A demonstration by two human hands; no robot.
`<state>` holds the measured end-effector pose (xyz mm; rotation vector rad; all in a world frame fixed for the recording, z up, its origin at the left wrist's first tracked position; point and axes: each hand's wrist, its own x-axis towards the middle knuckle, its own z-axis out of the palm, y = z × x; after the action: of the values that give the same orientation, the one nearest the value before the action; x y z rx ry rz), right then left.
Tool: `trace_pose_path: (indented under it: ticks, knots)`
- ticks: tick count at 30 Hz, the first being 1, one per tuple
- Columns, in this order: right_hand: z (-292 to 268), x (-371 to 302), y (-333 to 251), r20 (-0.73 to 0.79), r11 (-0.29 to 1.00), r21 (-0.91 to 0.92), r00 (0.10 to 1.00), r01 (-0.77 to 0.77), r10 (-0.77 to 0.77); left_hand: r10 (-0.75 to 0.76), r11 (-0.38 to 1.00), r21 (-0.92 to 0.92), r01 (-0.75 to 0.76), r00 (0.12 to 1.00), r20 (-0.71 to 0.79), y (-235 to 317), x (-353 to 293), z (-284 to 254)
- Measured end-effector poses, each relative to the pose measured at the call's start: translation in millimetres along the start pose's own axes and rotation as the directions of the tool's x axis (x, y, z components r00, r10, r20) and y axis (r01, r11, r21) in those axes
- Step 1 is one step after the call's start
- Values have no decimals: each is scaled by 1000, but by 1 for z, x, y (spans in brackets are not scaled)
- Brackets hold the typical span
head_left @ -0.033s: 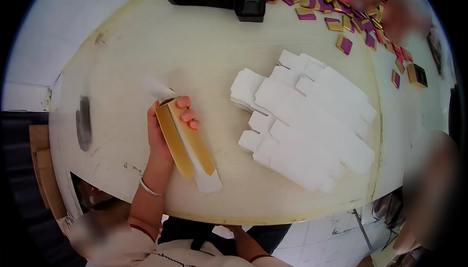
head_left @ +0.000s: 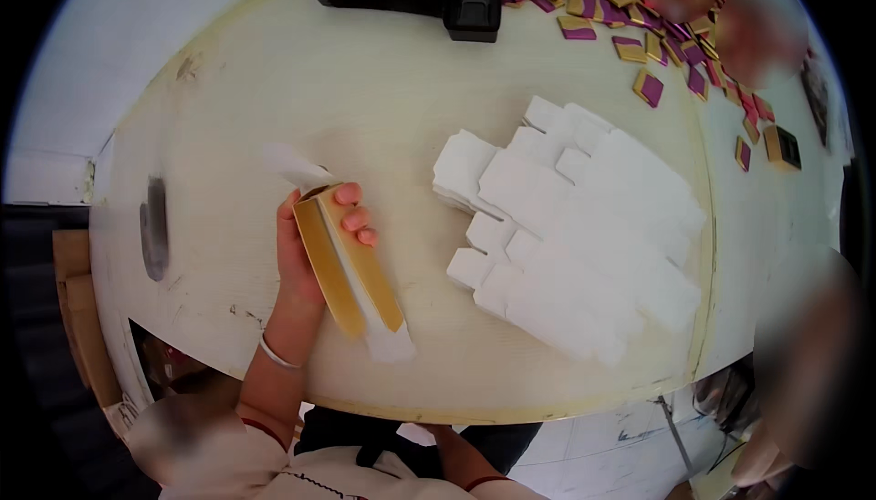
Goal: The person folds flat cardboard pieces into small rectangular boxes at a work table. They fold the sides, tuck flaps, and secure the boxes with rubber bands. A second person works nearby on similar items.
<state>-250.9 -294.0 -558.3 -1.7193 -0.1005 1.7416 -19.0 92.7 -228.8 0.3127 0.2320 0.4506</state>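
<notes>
My left hand (head_left: 316,231) is closed round the upper end of a long gold carton (head_left: 330,267), which is partly opened out with a white inner flap (head_left: 391,343) showing at its near end. The carton slants down toward the near edge of the table. A pile of flat white carton blanks (head_left: 575,235) lies to the right of it, not touched by my hand. My right forearm (head_left: 464,456) shows below the table's near edge; the hand itself is hidden.
Black plastic trays (head_left: 473,7) lie at the far edge. Purple-and-gold wrapped pieces (head_left: 584,7) are heaped at the far right, by a small gold box with a black insert (head_left: 783,147). A dark grey object (head_left: 155,226) lies at left. Blurred shapes cover the right side.
</notes>
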Motion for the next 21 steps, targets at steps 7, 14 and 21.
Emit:
trace_pose_path:
  ticks: [7, 14, 21]
  knots:
    - [-122, -11, -76, -221, 979, -202, 974, 4, -50, 36, 990, 142, -20, 994, -106, 16, -10, 4]
    - [-214, -14, -173, -380, 814, -578, 861, 63, -337, -22, 992, 122, 29, 998, -57, 7, -14, 7]
    - [-220, 23, -207, -263, 594, -803, 862, 54, -434, -13, 981, 192, 25, 998, -64, 10, -6, 11]
